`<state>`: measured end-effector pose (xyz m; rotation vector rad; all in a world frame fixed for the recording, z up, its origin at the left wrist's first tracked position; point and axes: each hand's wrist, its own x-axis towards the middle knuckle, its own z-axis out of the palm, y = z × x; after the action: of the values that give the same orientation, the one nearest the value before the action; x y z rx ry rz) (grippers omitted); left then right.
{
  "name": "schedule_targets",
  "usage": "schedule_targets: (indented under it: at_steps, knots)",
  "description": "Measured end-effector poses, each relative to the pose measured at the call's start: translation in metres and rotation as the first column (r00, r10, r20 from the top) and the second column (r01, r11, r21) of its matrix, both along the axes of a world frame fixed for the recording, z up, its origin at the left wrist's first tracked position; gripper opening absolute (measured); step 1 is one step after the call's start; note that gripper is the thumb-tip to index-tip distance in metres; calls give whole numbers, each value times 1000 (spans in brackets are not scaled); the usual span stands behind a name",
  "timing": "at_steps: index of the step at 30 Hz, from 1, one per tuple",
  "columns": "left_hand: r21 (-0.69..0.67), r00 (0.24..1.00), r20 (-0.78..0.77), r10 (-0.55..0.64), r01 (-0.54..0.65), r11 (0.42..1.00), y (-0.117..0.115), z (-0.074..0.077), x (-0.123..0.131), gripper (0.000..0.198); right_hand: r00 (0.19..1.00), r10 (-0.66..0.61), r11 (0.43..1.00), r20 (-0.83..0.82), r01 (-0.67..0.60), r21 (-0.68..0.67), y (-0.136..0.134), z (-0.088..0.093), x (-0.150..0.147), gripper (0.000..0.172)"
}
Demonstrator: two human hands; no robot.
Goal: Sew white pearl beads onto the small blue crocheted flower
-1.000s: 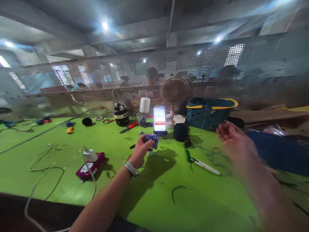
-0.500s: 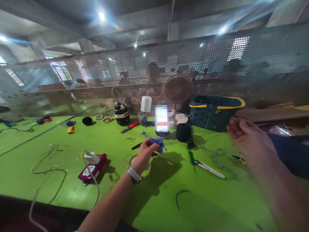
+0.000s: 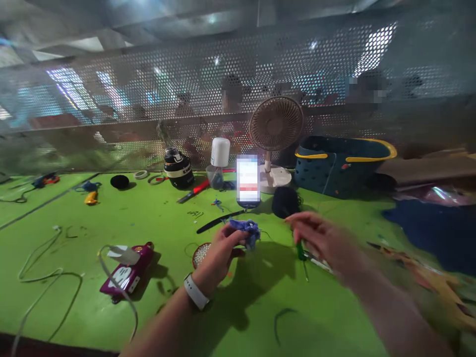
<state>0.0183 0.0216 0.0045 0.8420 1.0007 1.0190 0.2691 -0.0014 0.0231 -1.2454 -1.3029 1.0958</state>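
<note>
My left hand point(image 3: 219, 253), with a pale watch band at the wrist, is closed around a small purple-blue crocheted piece point(image 3: 250, 229) above the green table. A thin dark strand shows at the right side of that piece. To the right, apart from it, is my right hand point(image 3: 325, 240), blurred. Its thumb and fingertips are pinched together; what lies between them is too small to make out. Beneath that hand are a green-handled crochet hook point(image 3: 302, 253) and a white-handled tool point(image 3: 320, 263), both partly covered. A dark ball of yarn point(image 3: 285, 202) sits just behind.
A phone point(image 3: 248, 181) stands before a fan point(image 3: 275, 178). A dark basket point(image 3: 334, 173) with yellow handles is at the back right. A bead dish point(image 3: 201, 255) sits by my left wrist. A purple power bank point(image 3: 128, 277) with cable lies left; scissors point(image 3: 375, 246) lie right.
My right hand has swung in from the far right toward the crocheted piece. My left hand still holds the piece, slightly turned. The view has tilted down a little.
</note>
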Motion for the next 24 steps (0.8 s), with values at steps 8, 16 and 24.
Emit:
schedule_targets:
  at_steps: [8, 16, 24]
  knots:
    - [-20, 1000, 22, 21, -20, 1000, -5, 5, -2, 19, 973, 211, 964, 94, -192, -183, -20, 3, -62, 30]
    - [-27, 1000, 31, 2, -1, 1000, -5, 5, -1, 21, 968, 189, 977, 167, -169, -128, -18, -5, -54, 27]
    - [0, 1000, 23, -1, 1, 1000, -7, 6, 0, 26, 964, 192, 979, 183, -175, -105, -19, -8, -47, 25]
